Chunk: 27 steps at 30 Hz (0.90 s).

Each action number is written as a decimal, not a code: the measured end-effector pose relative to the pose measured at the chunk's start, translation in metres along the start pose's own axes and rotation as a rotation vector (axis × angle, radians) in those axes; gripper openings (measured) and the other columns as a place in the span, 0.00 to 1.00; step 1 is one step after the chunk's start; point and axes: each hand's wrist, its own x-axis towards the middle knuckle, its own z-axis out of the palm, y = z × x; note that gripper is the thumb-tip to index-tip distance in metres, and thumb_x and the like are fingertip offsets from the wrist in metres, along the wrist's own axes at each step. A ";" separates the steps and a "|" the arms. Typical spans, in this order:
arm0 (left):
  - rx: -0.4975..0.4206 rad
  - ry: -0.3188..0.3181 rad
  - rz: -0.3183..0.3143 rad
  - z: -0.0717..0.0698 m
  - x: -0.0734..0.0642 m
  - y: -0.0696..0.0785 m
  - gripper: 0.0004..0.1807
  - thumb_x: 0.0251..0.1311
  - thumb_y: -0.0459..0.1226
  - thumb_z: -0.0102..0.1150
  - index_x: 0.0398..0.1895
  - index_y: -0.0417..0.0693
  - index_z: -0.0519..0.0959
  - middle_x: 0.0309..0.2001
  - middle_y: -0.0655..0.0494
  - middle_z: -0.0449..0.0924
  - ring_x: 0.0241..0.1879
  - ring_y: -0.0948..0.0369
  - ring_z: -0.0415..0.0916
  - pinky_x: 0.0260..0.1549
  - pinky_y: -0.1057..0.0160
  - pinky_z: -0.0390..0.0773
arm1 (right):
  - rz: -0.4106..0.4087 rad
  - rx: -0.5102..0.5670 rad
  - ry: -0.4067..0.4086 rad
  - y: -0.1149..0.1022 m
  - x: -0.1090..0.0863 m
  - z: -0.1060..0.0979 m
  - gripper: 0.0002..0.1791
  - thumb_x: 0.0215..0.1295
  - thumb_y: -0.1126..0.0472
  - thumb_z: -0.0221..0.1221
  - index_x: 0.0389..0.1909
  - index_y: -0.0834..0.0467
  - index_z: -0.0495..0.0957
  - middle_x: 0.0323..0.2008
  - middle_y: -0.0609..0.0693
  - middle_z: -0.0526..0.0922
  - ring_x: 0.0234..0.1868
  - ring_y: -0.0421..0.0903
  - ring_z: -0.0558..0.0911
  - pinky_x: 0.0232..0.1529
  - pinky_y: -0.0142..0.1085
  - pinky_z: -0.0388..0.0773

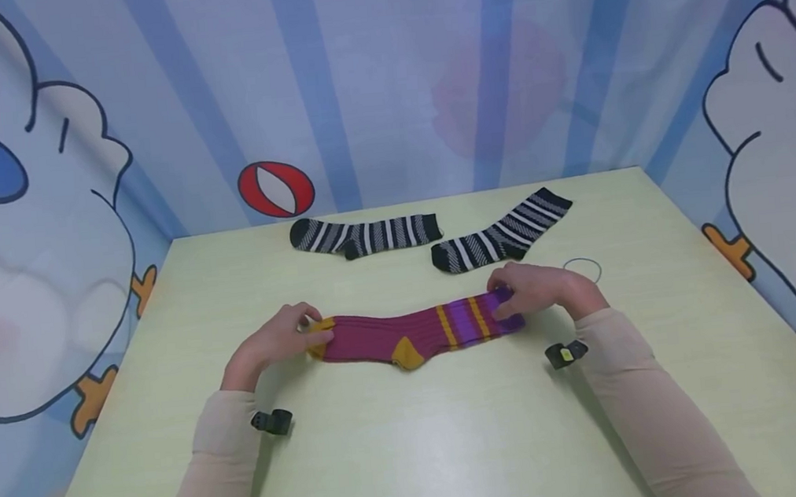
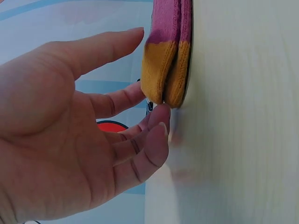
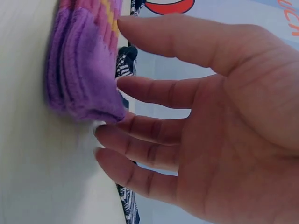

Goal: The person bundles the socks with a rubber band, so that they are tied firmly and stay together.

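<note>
A maroon sock with mustard toe and heel and a purple-and-yellow striped cuff lies flat across the table. In both wrist views it shows as stacked layers, with folded mustard toe ends and a purple cuff. My left hand is at the toe end, its loosely bent fingers right by the tip and its thumb apart from the fabric. At the cuff is my right hand, fingers spread around the edge and thumb near the striped part, without a pinch.
Behind lie two black-and-white striped socks, one on the left and one angled on the right. A thin ring-shaped loop is beside my right wrist. The pale table meets a printed curtain at its back edge.
</note>
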 end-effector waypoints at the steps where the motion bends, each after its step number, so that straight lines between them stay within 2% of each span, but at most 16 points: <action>1: 0.001 0.002 -0.002 0.000 0.000 0.000 0.25 0.66 0.48 0.62 0.56 0.40 0.73 0.55 0.40 0.68 0.50 0.48 0.68 0.45 0.52 0.72 | -0.004 -0.003 0.002 0.000 0.000 -0.001 0.29 0.64 0.53 0.65 0.60 0.67 0.73 0.53 0.61 0.75 0.55 0.57 0.75 0.58 0.52 0.72; 9: 0.020 0.007 -0.014 -0.003 0.000 0.005 0.26 0.66 0.49 0.61 0.57 0.40 0.73 0.57 0.40 0.69 0.52 0.47 0.69 0.47 0.50 0.74 | -0.064 0.030 0.032 -0.003 -0.002 -0.005 0.29 0.68 0.57 0.63 0.62 0.72 0.71 0.60 0.65 0.75 0.61 0.64 0.74 0.60 0.54 0.71; 14: 0.029 0.024 -0.008 -0.011 0.000 0.009 0.23 0.68 0.46 0.59 0.58 0.41 0.73 0.60 0.37 0.68 0.55 0.44 0.68 0.51 0.45 0.74 | -0.083 0.046 0.088 -0.009 0.002 -0.010 0.30 0.68 0.58 0.61 0.64 0.73 0.68 0.60 0.68 0.73 0.61 0.66 0.73 0.61 0.55 0.70; 20: 0.034 0.068 0.007 -0.021 0.009 0.011 0.21 0.71 0.42 0.56 0.60 0.39 0.71 0.62 0.34 0.68 0.57 0.41 0.69 0.53 0.45 0.74 | -0.110 0.051 0.153 -0.015 0.011 -0.016 0.32 0.69 0.59 0.60 0.66 0.75 0.65 0.61 0.71 0.72 0.62 0.66 0.72 0.62 0.56 0.68; 22: 0.024 0.085 0.018 -0.023 0.014 0.010 0.21 0.71 0.41 0.56 0.61 0.37 0.70 0.62 0.34 0.68 0.57 0.41 0.70 0.53 0.46 0.75 | -0.125 0.050 0.174 -0.017 0.014 -0.018 0.30 0.69 0.60 0.60 0.64 0.75 0.66 0.60 0.70 0.73 0.60 0.65 0.73 0.60 0.56 0.70; 24: 0.005 0.103 0.018 -0.024 0.020 0.008 0.23 0.71 0.41 0.56 0.62 0.37 0.69 0.62 0.35 0.69 0.58 0.41 0.71 0.52 0.47 0.76 | -0.133 0.048 0.195 -0.018 0.020 -0.019 0.26 0.69 0.61 0.61 0.59 0.75 0.69 0.51 0.68 0.76 0.51 0.61 0.77 0.53 0.53 0.73; 25: -0.009 0.112 0.014 -0.023 0.022 0.007 0.23 0.71 0.41 0.56 0.63 0.38 0.68 0.62 0.35 0.69 0.58 0.41 0.71 0.53 0.47 0.76 | -0.131 0.049 0.207 -0.019 0.023 -0.019 0.25 0.69 0.61 0.61 0.59 0.74 0.70 0.48 0.67 0.77 0.47 0.59 0.77 0.50 0.51 0.74; 27: -0.033 0.131 0.006 -0.023 0.026 0.006 0.25 0.72 0.41 0.56 0.65 0.38 0.66 0.63 0.35 0.69 0.59 0.41 0.70 0.54 0.46 0.75 | -0.127 0.043 0.235 -0.019 0.029 -0.019 0.26 0.69 0.60 0.60 0.60 0.74 0.68 0.47 0.66 0.76 0.46 0.57 0.77 0.49 0.51 0.73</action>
